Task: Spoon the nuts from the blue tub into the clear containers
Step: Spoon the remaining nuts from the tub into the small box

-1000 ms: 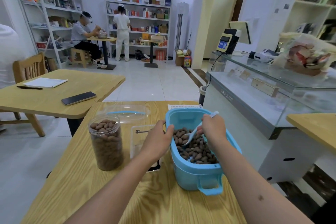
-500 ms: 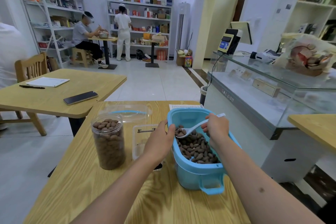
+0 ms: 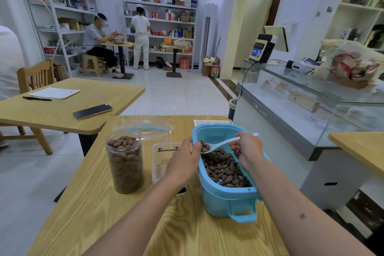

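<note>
Left hand first: it's on the near-left rim of the blue tub, thumb hooked on the edge, the rest of it draped down the outer wall, steadying. Right hand has its fingers pinched round the handle of the white spoon, and the bowl is loaded, a small heap of nuts riding just above the pile in the tub.

Sweeping from the left: the tall clear jar is brimming, nuts right up at the mouth, so I judge tipping this load there would send some rolling over the worktop. Next along, the flat clear container sits just beside the tub, and that looks like the target. The risk is the crossing: the spoon is shallow, the heap is high, and my own left hand stands right in the path. A tilt of the handle or a knock on the rim and nuts drop between tub and container.

What I can't make out: my left forearm covers the near half of that flat container, so how full it is, I cannot tell. Something dark pokes out beneath my wrist, unidentifiable. A clear lid with a blue strip lies behind the jar, hazy at best.
</note>
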